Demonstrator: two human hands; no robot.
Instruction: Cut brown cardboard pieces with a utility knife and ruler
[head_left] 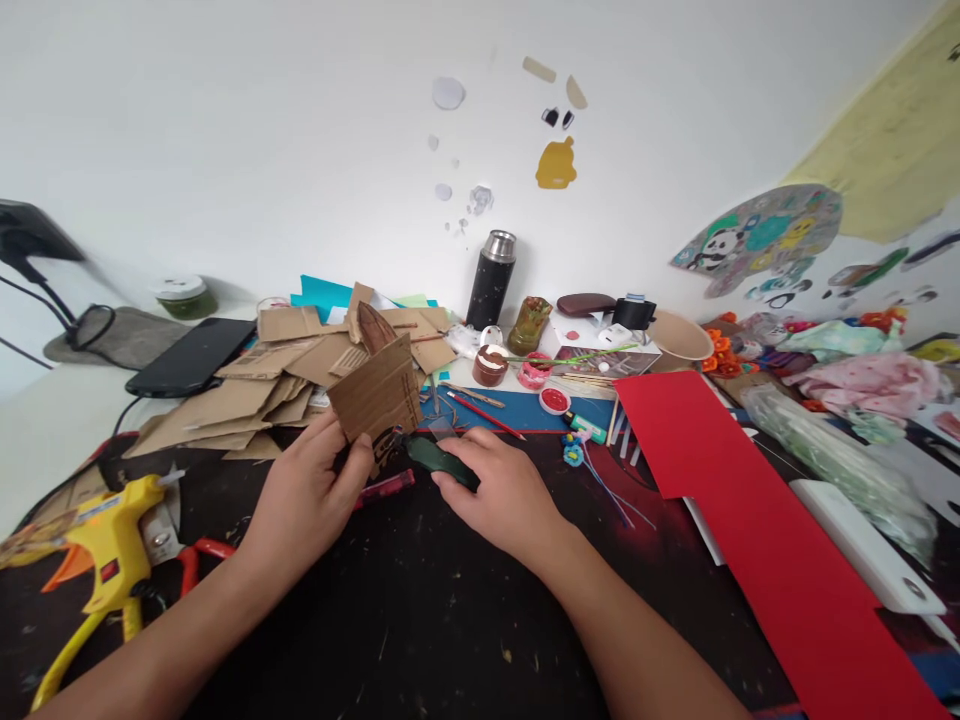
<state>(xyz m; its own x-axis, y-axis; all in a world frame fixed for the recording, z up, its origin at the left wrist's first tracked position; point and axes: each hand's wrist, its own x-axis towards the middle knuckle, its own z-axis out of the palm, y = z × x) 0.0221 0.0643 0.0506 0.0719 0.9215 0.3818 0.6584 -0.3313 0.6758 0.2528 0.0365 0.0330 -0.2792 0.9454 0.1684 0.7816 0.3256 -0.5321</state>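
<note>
My left hand (307, 495) pinches a piece of brown cardboard (375, 395) and holds it upright over the dark table (405, 620). Just right of it, my right hand (499, 495) is closed around a dark green utility knife (439, 462), whose tip points at the cardboard's lower edge. A red-handled tool (386, 487) lies on the table between my hands, partly under them.
A pile of cardboard scraps (262, 395) lies behind my left hand, beside a black phone (191, 357). A yellow glue gun (109, 550) is at the front left. A long red paper sheet (750, 530) lies at the right. A black flask (491, 280), small jars and a red pencil (487, 417) stand at the back.
</note>
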